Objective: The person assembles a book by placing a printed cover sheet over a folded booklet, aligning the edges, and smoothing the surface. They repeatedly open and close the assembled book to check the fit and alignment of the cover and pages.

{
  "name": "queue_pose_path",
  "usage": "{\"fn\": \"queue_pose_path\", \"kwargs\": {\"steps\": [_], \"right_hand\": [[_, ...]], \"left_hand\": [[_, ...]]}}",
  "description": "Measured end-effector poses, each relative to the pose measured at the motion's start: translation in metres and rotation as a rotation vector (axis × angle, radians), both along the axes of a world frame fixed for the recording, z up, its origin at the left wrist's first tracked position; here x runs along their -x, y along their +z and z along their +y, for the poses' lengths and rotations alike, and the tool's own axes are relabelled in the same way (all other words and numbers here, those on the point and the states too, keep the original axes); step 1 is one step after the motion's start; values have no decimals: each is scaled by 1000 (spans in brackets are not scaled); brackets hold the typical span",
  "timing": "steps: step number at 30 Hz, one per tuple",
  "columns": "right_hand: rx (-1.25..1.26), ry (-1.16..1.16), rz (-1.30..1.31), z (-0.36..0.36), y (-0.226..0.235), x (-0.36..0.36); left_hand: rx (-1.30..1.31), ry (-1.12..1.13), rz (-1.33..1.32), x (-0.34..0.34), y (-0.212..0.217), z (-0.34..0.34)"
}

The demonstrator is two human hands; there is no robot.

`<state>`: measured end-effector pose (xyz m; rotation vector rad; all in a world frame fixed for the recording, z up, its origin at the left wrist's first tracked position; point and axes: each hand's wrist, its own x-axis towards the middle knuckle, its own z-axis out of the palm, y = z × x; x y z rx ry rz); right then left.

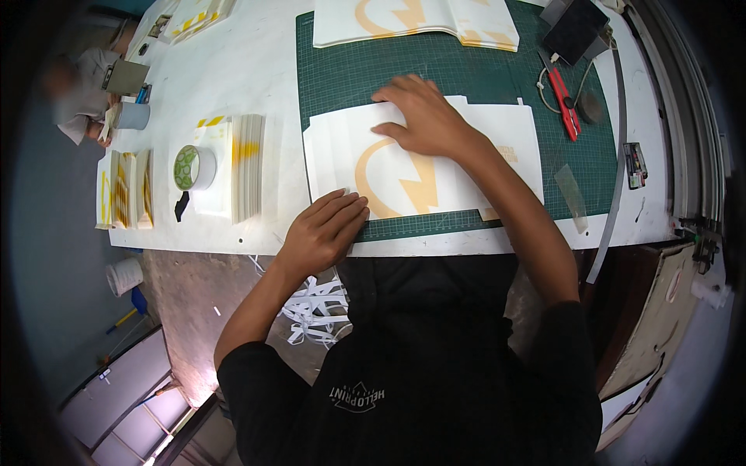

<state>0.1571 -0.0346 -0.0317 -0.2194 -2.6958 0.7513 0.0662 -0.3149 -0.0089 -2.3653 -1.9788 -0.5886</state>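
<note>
White printed sheets [474, 180] with a large pale-orange design lie in front of me on a green cutting mat [334, 85]; how many are layered cannot be told. My left hand [326, 227] rests flat at their near left edge, fingers stretched and side by side. Across their far part reaches my right hand [423, 118], its thumb apart from the fingers, pressing on the paper near the far edge. Neither hand grips anything that I can see. Beyond the right hand, a stack of similar printed sheets [435, 22] lies at the mat's far side.
A red utility knife [564, 102], a dark box [575, 33] and a long metal strip [620, 132] are at the right. Leftward on the white table [272, 62] stand a tape roll [203, 168] and folded paper stacks [247, 175]. A person [89, 89] sits far left. White strips [317, 307] litter the floor.
</note>
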Motion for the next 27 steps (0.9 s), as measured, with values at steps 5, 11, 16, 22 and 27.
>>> {"fn": "queue_pose_path", "kwargs": {"steps": [5,11,16,22,27], "right_hand": [[168,57,-168,10,5,35],[185,36,-193,10,4,46],[126,20,-206,10,0,50],[128,21,-271,6,9,52],[92,17,-267,3,10,51]], "left_hand": [[-14,5,4,0,0,-1],[-24,13,39,-1,0,0],[-30,18,50,-2,0,1],[-42,24,38,-3,-1,2],[-29,31,30,-3,-3,1]]}}
